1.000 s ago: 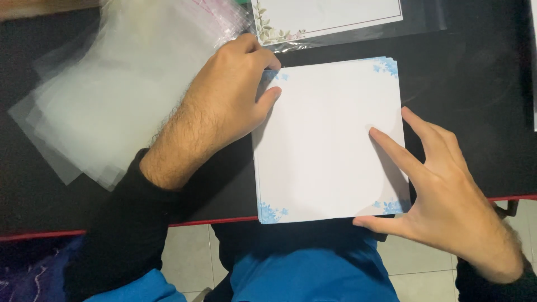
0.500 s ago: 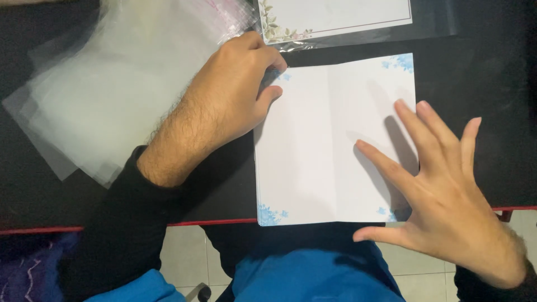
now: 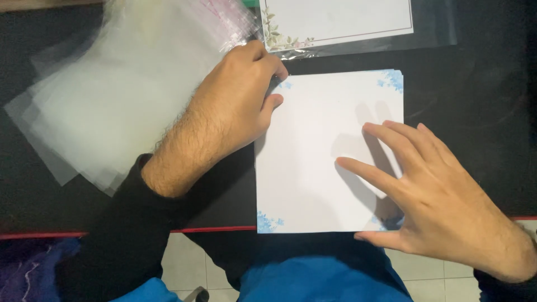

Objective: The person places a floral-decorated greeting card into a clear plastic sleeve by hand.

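While half a second ago unfolded, now lying closed beneath spread right hand [image 3: 447, 207]: white card [image 3: 313, 162] on desk [image 3: 475, 100]. Left hand [image 3: 235, 112] pinching upper left corner.

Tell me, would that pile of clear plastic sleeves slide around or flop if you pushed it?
Probably both. The clear sleeves already lie fanned out and askew on the black table, which suggests they slip easily over each other. They look thin and glossy, so a lifted one would likely droop.
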